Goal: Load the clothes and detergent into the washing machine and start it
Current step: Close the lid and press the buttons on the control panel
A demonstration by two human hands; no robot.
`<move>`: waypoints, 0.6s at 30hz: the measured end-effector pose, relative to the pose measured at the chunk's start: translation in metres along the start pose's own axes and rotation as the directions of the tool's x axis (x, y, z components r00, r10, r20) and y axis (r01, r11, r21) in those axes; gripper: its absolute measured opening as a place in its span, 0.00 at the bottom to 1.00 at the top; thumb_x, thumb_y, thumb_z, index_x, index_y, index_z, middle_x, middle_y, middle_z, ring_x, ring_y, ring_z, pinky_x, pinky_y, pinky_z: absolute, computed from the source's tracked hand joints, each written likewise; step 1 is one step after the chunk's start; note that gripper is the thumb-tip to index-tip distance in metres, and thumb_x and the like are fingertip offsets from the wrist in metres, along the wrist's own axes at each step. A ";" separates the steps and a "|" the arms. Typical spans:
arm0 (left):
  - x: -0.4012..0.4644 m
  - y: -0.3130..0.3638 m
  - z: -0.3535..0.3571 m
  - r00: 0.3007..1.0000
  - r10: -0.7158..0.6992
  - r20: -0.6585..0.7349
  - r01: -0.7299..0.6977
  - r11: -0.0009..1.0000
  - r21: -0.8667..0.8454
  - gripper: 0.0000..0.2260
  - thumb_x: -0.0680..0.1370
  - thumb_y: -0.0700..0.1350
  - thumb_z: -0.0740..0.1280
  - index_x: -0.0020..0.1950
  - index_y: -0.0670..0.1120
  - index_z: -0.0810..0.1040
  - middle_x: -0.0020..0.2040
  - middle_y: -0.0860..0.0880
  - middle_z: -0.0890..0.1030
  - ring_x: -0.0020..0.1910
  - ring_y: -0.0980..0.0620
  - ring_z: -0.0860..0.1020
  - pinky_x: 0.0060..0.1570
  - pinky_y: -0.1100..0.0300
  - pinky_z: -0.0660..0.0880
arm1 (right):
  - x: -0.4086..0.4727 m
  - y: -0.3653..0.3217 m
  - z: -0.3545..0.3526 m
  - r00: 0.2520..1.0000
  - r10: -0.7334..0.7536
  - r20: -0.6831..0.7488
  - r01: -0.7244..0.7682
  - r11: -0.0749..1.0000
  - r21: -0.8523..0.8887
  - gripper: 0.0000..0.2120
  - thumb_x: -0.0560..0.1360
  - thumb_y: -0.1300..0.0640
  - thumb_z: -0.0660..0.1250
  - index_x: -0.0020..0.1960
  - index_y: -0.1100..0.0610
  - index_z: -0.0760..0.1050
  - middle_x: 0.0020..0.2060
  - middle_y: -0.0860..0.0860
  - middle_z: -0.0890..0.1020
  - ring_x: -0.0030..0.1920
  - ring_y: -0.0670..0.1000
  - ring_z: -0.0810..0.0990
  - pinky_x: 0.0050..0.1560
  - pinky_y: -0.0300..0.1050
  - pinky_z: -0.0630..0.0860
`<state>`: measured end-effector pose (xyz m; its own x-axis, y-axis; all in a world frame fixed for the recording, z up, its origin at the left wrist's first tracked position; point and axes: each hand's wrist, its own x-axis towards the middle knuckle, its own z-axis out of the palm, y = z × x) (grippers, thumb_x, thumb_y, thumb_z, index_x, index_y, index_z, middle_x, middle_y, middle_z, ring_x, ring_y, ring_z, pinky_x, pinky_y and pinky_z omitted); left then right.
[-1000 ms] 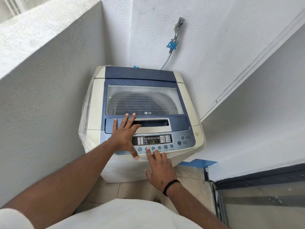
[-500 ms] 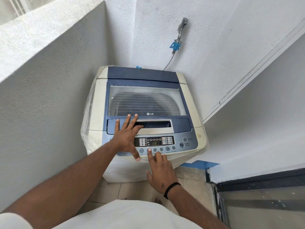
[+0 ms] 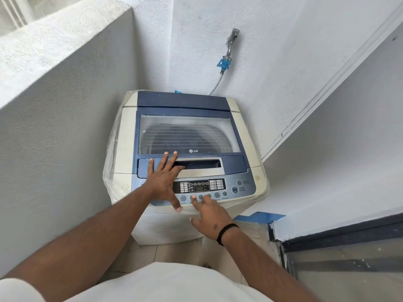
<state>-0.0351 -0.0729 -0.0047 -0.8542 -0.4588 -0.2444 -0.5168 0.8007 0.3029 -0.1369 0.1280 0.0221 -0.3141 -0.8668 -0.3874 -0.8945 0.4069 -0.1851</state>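
A cream and blue top-loading washing machine [image 3: 128, 131] stands in the corner with its glass lid [image 3: 187, 136] closed. My left hand [image 3: 162, 179] rests flat, fingers spread, on the lid's front edge beside the handle recess [image 3: 200, 164]. My right hand [image 3: 210, 214] reaches to the control panel [image 3: 231, 186], its straight fingers touching the row of round buttons along the panel's front. The panel's small display [image 3: 199, 188] looks dark. No clothes or detergent are in view; the drum behind the glass looks dim.
White textured walls close in on the left, back and right. A tap [image 3: 232, 40] with a blue hose connector [image 3: 224, 63] sits on the back wall. A blue-edged step [image 3: 259, 216] and a dark-framed glass panel [image 3: 349, 269] lie at right. Tiled floor [image 3: 152, 251] below.
My right hand has shifted slightly right along the button row. The left hand stays on the lid's front. The panel display, which showed lit characters earlier, now looks dark.
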 end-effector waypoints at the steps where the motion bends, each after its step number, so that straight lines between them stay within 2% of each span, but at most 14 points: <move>1: 0.000 0.000 0.000 1.000 -0.001 0.001 0.001 1.000 0.001 0.66 0.49 0.75 0.76 0.80 0.56 0.53 0.80 0.51 0.31 0.77 0.44 0.27 0.71 0.33 0.29 | -0.005 0.002 0.003 1.000 -0.008 -0.005 0.008 1.000 -0.002 0.34 0.78 0.43 0.61 0.80 0.50 0.54 0.66 0.55 0.68 0.66 0.58 0.68 0.64 0.55 0.71; 6: -0.003 -0.001 0.001 1.000 0.009 -0.014 -0.010 1.000 -0.022 0.64 0.50 0.75 0.77 0.80 0.56 0.54 0.81 0.51 0.32 0.77 0.44 0.28 0.71 0.34 0.28 | -0.027 0.016 0.020 0.997 0.043 -0.062 -0.042 0.999 0.004 0.37 0.78 0.41 0.59 0.81 0.52 0.47 0.65 0.53 0.69 0.65 0.56 0.67 0.63 0.53 0.71; 10: -0.002 -0.001 0.001 1.000 0.011 -0.019 -0.011 1.000 -0.020 0.64 0.51 0.75 0.76 0.80 0.57 0.54 0.81 0.51 0.32 0.77 0.44 0.28 0.71 0.34 0.29 | -0.036 0.022 0.027 0.996 0.063 -0.055 -0.064 0.998 -0.007 0.41 0.78 0.41 0.59 0.81 0.51 0.40 0.62 0.52 0.69 0.61 0.55 0.68 0.60 0.53 0.73; 18: -0.001 -0.002 0.003 1.000 0.015 -0.027 -0.016 1.000 -0.018 0.63 0.50 0.75 0.76 0.80 0.57 0.54 0.81 0.51 0.33 0.78 0.44 0.28 0.71 0.34 0.29 | -0.036 0.019 0.031 0.996 0.079 -0.048 -0.078 0.997 0.016 0.43 0.78 0.41 0.60 0.81 0.51 0.37 0.64 0.52 0.69 0.62 0.56 0.68 0.62 0.54 0.72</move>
<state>-0.0329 -0.0728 -0.0080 -0.8634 -0.4567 -0.2146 -0.5040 0.8009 0.3233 -0.1329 0.1764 0.0044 -0.3982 -0.8449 -0.3571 -0.8621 0.4777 -0.1690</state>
